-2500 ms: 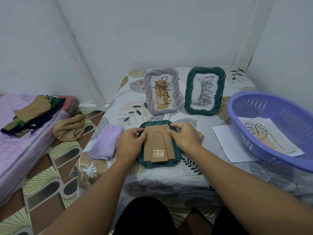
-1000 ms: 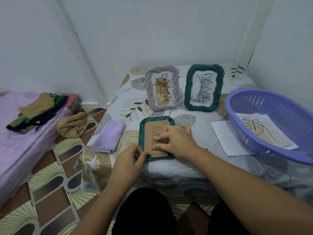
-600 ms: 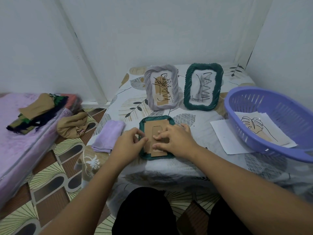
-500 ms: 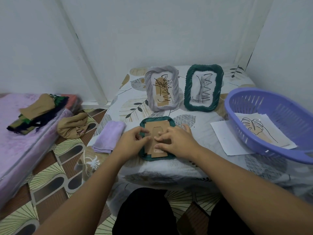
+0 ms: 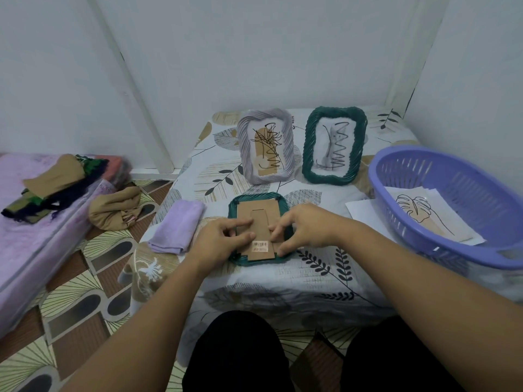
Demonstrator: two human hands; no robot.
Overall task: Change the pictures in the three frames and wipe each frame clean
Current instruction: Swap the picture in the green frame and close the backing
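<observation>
A green frame (image 5: 233,203) lies face down near the front edge of a low table (image 5: 311,281) draped in a leaf-print cloth, its brown cardboard backing (image 5: 259,213) turned up with a barcode sticker near the lower end. The left hand (image 5: 218,244) rests on the backing's left side, fingers curled with thumb and forefinger pressing at its edge; the right hand (image 5: 304,229) sits at the right side, fingertips bent onto the backing, and whether they pinch a tab cannot be told. Behind stand two upright frames, a lilac frame (image 5: 242,142) on the left and a second green frame (image 5: 308,154) just beside it on the right, both well apart from the hands. A folded lilac cloth (image 5: 178,230) lies just left of the flat frame, by the table's left edge. To the right, a purple basket (image 5: 464,182) holding printed pictures (image 5: 418,213) overhangs a white sheet (image 5: 360,212). Walls close in behind and to the right; patterned floor (image 5: 76,304) lies open on the left, with bundled clothes (image 5: 114,209) and a mattress (image 5: 22,250) beyond.
</observation>
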